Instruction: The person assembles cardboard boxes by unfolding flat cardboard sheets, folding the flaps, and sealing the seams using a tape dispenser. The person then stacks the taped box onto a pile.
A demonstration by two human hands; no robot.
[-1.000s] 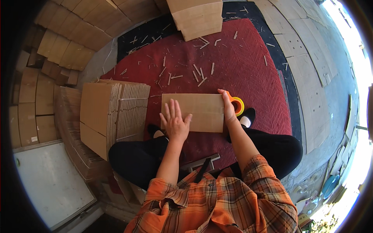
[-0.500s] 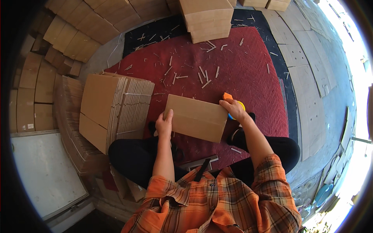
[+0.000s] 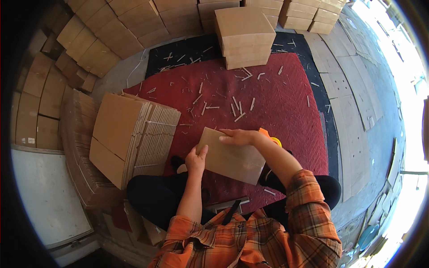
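Observation:
A closed brown cardboard box (image 3: 234, 163) is held over my lap, its broad face up and slightly tilted. My left hand (image 3: 195, 160) grips its left edge, thumb on top and the fingers partly hidden. Across the far part of the same face lies my right hand (image 3: 237, 137), palm down with fingers stretched toward the far left corner. Beyond my right wrist an orange and yellow tool (image 3: 268, 135), perhaps a tape dispenser, shows in part; my forearm and the box cover the rest.
Tied bundles of flat cardboard (image 3: 154, 138) stand at my left. Ahead on the red mat (image 3: 286, 98) lie scattered cardboard strips (image 3: 240, 117). A stack of boxes (image 3: 246, 40) stands at its far edge, with more boxes (image 3: 134, 22) piled along the back and left.
My right hand has moved from the box's right end by the orange tool to lie flat across its far part. My left hand still grips the left edge. The whole view has shifted.

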